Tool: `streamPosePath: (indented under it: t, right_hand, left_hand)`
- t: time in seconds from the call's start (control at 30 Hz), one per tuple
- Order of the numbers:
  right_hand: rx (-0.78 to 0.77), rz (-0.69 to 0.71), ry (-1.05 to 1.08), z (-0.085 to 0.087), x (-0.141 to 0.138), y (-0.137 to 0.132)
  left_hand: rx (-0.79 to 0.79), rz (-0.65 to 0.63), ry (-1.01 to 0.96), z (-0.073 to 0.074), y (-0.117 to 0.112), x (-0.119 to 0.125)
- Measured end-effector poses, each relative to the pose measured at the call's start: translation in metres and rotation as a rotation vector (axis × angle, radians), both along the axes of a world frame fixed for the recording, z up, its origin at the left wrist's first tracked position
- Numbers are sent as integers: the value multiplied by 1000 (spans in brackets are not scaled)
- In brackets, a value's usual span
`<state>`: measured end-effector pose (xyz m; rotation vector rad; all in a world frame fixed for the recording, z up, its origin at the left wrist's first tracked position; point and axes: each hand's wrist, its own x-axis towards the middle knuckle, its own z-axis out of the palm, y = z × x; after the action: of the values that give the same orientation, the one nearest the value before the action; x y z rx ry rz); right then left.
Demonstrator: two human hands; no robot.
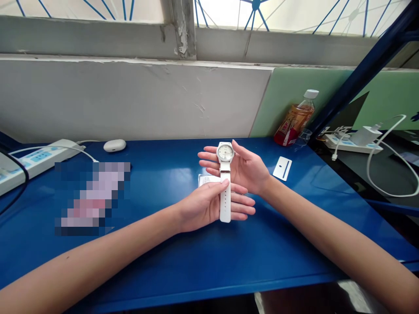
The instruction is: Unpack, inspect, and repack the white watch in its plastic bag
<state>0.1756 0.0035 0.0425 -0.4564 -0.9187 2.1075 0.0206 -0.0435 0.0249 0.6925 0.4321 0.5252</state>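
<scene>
A white wristwatch (225, 183) with a round pale dial is held upright above the blue table (183, 257), its strap hanging straight down. My right hand (244, 168) cradles the watch head from behind, thumb against the dial's right side and fingers stretched left. My left hand (209, 205) holds the lower strap, thumb pressed on its front and fingers lying flat behind it. A small white packet (204, 179) lies on the table just behind my left hand, partly hidden.
A white earbud case (114, 145) and a power strip (36, 159) sit at the back left. A blurred-out patch (93, 198) covers something on the left. A white card (282, 168), a tea bottle (294, 120) and a charger with cable (366, 135) lie to the right.
</scene>
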Motion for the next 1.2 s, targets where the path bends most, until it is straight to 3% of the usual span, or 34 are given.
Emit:
streamPosePath:
  t: [0.53, 0.93, 1.2]
  right_hand:
    - [35, 120, -51, -4, 10, 3]
    - [81, -6, -93, -6, 9, 6]
    - [42, 94, -73, 0, 14, 6]
  left_hand:
    - [-1, 109, 178, 1, 0, 6]
    - [73, 11, 135, -2, 5, 0]
    - [74, 60, 164, 3, 5, 3]
